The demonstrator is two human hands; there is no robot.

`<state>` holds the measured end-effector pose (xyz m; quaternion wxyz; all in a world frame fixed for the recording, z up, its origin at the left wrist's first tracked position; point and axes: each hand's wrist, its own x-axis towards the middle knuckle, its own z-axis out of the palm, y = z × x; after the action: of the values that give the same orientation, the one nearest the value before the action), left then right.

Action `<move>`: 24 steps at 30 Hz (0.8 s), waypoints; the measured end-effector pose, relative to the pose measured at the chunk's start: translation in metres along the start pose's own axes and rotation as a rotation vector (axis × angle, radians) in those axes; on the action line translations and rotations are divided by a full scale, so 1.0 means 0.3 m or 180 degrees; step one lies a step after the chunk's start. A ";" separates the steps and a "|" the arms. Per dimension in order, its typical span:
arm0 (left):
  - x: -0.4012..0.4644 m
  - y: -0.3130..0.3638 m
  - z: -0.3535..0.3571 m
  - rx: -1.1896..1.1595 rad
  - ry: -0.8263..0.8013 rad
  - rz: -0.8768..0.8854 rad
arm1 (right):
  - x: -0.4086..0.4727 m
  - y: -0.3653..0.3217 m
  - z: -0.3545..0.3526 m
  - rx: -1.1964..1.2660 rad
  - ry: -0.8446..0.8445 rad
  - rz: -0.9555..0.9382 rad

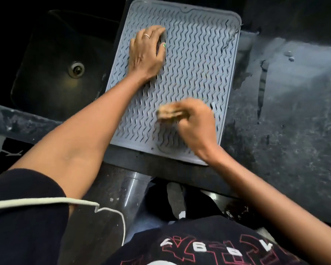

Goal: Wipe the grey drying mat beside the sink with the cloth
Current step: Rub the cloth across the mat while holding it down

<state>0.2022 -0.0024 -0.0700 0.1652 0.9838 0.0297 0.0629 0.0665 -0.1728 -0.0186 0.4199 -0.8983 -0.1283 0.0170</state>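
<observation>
Nearest the front edge of the counter (287, 131), the right hand (195, 121) is closed around a small bunched cloth (168, 112), blurred, pressed on the near half of the grey drying mat (195, 60). The wiping step looks to be in hand, with the near part being worked. The next move likely calls for carrying the cloth toward the far edge along the wavy ridges while the mat is kept from sliding. Further in, the left hand (147, 52) lies on the mat's left side near the far corner, fingers partly curled, holding nothing I can make out. The mat sits just right of the dark sink (52, 77). The counter is dark and speckled; the room is dim.
</observation>
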 end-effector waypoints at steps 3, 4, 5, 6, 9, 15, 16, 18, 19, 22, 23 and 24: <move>0.147 -0.019 0.006 0.0052 -0.0236 0.0031 | 0.235 0.001 -0.045 0.0085 0.0533 0.0138; 0.193 -0.028 0.008 0.0112 -0.0379 0.0062 | 0.321 0.002 -0.047 -0.0056 0.0645 0.0158; 0.239 -0.038 0.008 0.0176 -0.0537 0.0114 | 0.413 0.007 -0.042 -0.0267 0.0734 0.0202; 0.269 -0.048 0.009 0.0226 -0.0658 0.0159 | 0.499 0.018 -0.032 -0.0552 0.0784 0.0250; 0.298 -0.074 0.022 0.0188 -0.0596 0.0239 | 0.708 0.066 0.029 -0.1323 0.0261 0.0325; 0.310 -0.105 0.051 0.0037 -0.0433 0.0270 | 0.752 0.137 0.140 -0.2316 0.0104 -0.0114; 0.312 -0.107 0.050 0.0047 -0.0434 0.0279 | 0.726 0.135 0.142 -0.2274 0.0153 -0.0209; 0.314 -0.107 0.049 0.0073 -0.0424 0.0288 | 0.646 0.124 0.136 -0.2069 0.0130 -0.0357; 0.311 -0.104 0.049 0.0085 -0.0413 0.0279 | 0.591 0.117 0.131 -0.1944 0.0081 -0.0420; 0.312 -0.102 0.049 0.0067 -0.0412 0.0246 | 0.385 0.067 0.121 -0.1643 -0.0125 -0.0577; 0.311 -0.103 0.051 0.0059 -0.0424 0.0242 | 0.321 0.050 0.118 -0.1643 -0.0194 -0.0664; 0.311 -0.103 0.052 0.0060 -0.0427 0.0247 | 0.274 0.035 0.113 -0.1649 -0.0260 -0.0744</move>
<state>0.2955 0.0292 -0.0840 0.1550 0.9877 -0.0191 0.0029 0.1434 -0.1339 -0.0421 0.1700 -0.9533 -0.2478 -0.0286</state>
